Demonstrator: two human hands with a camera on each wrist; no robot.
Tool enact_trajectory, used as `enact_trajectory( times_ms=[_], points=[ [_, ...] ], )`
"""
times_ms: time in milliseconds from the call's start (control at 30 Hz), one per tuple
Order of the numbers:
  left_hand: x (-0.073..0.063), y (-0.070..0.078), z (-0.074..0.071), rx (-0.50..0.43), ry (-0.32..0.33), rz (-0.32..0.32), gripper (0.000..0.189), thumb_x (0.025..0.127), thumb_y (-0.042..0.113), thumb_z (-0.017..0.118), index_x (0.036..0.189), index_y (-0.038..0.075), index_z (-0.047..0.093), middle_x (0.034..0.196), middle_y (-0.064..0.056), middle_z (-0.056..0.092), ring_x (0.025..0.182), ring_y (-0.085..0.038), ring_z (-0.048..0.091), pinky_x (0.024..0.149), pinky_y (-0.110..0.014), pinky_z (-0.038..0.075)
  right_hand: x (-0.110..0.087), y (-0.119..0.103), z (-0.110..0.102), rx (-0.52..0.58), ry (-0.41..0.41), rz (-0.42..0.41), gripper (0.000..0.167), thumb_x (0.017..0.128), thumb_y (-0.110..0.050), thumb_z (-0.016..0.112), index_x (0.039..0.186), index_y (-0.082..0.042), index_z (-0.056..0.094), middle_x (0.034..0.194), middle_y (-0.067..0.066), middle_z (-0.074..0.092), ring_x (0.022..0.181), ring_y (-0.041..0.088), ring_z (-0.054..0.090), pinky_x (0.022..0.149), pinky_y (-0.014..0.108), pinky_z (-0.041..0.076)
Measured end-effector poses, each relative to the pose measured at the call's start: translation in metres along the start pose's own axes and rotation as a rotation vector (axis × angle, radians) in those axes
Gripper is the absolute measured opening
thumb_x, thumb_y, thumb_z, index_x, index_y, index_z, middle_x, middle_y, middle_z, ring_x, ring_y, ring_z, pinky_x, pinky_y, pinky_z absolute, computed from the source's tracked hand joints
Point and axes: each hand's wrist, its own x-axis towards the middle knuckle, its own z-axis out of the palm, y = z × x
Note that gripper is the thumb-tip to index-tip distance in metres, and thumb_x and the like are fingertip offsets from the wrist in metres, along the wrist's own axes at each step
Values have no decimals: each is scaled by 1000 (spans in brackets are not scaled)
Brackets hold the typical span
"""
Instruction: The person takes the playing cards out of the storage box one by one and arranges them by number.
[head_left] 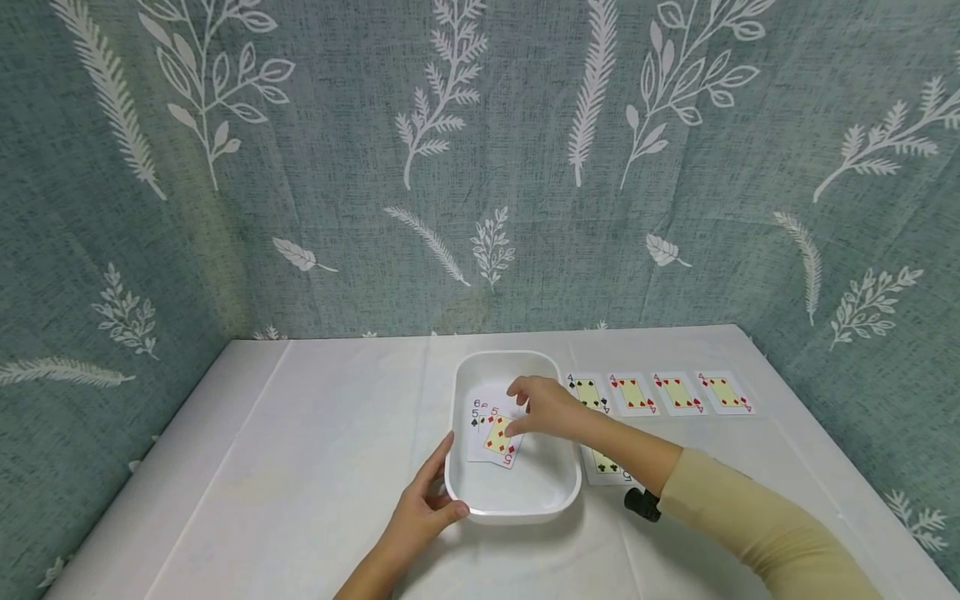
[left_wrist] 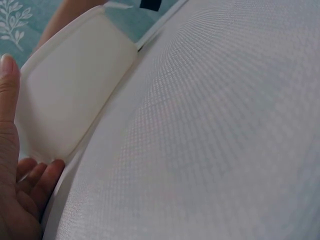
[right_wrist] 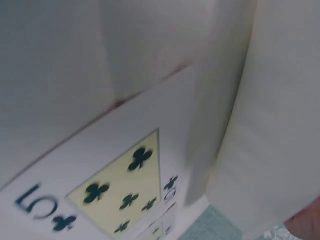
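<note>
Left hand [head_left: 420, 508]: holds the white tray [head_left: 540, 479] by its near-left corner, thumb at the near rim, fingers against the left wall.
Five of diamonds [head_left: 496, 440]: lies tilted inside the tray, overlapping a black five [head_left: 475, 443]; a black six [head_left: 476, 403] peeps out behind, mostly hidden.
Right hand [head_left: 549, 407]: reaches in over the tray's right rim, fingers bent and apart, thumb tip over the five of diamonds; no grip shows, and contact is hard to tell.
Card step: picking one card out of the tray seems to be in hand.
Card's next move: probably calls for a pinch on its edge and a lift over the tray's right wall, without dragging the black five along.
Black cylinder [head_left: 641, 504]: beside the sleeve [head_left: 757, 508], right of the tray's near end.
Five of clubs [head_left: 606, 468]: just right of the tray, partly covered by the right forearm, which could hamper placing there.
Row of fours [head_left: 678, 393]: four cards, right of the tray's far half.
Leaf-patterned cloth [head_left: 525, 192]: hangs beyond the tray.
</note>
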Motion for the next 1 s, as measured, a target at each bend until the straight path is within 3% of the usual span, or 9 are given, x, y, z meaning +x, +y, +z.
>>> enact_trajectory(
  times_ms=[133, 300, 533, 1000],
  points=[
    [-1, 0, 0, 3, 5, 18, 89, 75, 39, 73, 149, 14, 30, 127, -27, 51, 104, -30, 59, 77, -22, 55, 5, -5, 8, -49, -35, 33, 64, 63, -24, 89, 114, 1, 60, 96, 11, 63, 83, 20, 57, 75, 32, 49],
    [-2, 1, 0, -6, -8, -6, 89, 76, 38, 74, 149, 14, 29, 127, -27, 51, 97, -24, 62, 75, -22, 55, 10, -5, 15, -108, -84, 52, 70, 61, -26, 90, 118, 1, 58, 98, 11, 61, 88, 22, 56, 80, 33, 50],
    [-1, 1, 1, 4, -1, -53, 87, 77, 34, 75, 149, 20, 30, 130, -25, 50, 99, -24, 60, 76, -22, 55, 11, -3, 22, -146, -104, 93, 72, 58, -26, 91, 117, -1, 59, 102, 13, 56, 94, 24, 52, 86, 37, 49],
    [-1, -2, 0, -18, -15, -16, 89, 76, 40, 73, 150, 19, 28, 129, -26, 50, 97, -22, 62, 76, -23, 55, 10, -4, 30, -125, -85, 99, 80, 48, -25, 95, 113, -2, 54, 97, 10, 52, 86, 22, 51, 82, 37, 49]
  ],
)
